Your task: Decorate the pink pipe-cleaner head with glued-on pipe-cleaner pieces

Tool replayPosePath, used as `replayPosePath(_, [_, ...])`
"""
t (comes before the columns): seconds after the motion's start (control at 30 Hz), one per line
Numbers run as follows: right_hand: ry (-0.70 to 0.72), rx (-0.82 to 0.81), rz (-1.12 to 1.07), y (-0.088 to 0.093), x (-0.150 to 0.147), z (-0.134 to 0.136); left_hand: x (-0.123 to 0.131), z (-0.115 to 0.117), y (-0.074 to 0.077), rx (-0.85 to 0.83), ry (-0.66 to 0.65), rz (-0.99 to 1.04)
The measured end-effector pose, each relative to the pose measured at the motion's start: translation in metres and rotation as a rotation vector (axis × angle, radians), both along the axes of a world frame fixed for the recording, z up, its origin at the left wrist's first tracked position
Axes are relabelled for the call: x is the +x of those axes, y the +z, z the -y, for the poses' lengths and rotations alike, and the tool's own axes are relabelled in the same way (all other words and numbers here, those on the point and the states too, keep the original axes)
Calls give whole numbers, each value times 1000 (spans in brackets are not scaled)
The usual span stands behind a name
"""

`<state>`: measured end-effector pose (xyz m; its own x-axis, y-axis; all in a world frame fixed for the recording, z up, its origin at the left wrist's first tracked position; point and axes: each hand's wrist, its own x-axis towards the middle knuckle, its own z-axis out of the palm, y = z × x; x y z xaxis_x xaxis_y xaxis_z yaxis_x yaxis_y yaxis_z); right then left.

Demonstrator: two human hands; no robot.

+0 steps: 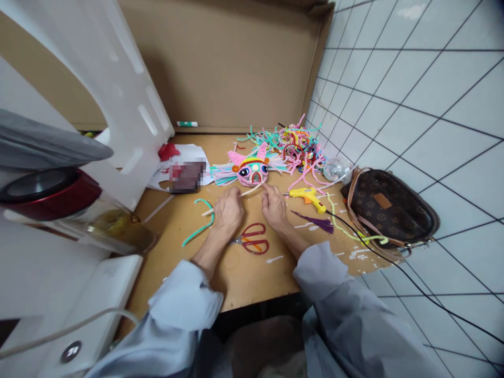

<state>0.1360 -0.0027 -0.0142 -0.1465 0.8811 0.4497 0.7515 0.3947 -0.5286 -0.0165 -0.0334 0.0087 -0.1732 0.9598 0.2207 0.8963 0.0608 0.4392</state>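
A white pipe cleaner (251, 190) stretches between my two hands, just in front of a colourful animal-face figure (252, 172) with pink ears and blue eyes. My left hand (228, 211) is closed around its left part, and a white end sticks out past that hand. The fingertips of my right hand (274, 206) pinch the other end. Beside my left hand lies a bent teal pipe cleaner (196, 234). Scissors with red handles (255, 240) rest between my forearms. To the right are a yellow glue gun (309, 197) and a purple tassel (318, 221).
Tangled coloured pipe cleaners (297, 147) pile up at the back right. A brown patterned bag (389, 207) stands against the tiled wall. The glue gun's black cord runs off right. At left are a glass vessel with a red top (114, 228) and white paper (192, 152).
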Motion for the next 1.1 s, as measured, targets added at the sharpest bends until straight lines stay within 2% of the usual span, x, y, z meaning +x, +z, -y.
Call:
replayPosePath(0.13, [-39,-67,131,4,0,-6,-1,-1,0,57,-9,-19])
replayPosePath(0.37, [-81,-4,100,4,-3,-26,-6,-7,-4,107,7,5])
replayPosePath(0.53, [-175,-34,103,12,-8,-31,-10,-16,-11,180,-20,150])
replayPosePath(0.67, [-190,-56,88,17,-12,-33,-10,-21,-15,249,-56,229])
replayPosePath(1.1, [-193,-115,125,24,-13,-29,-7,-19,-15,227,-60,213])
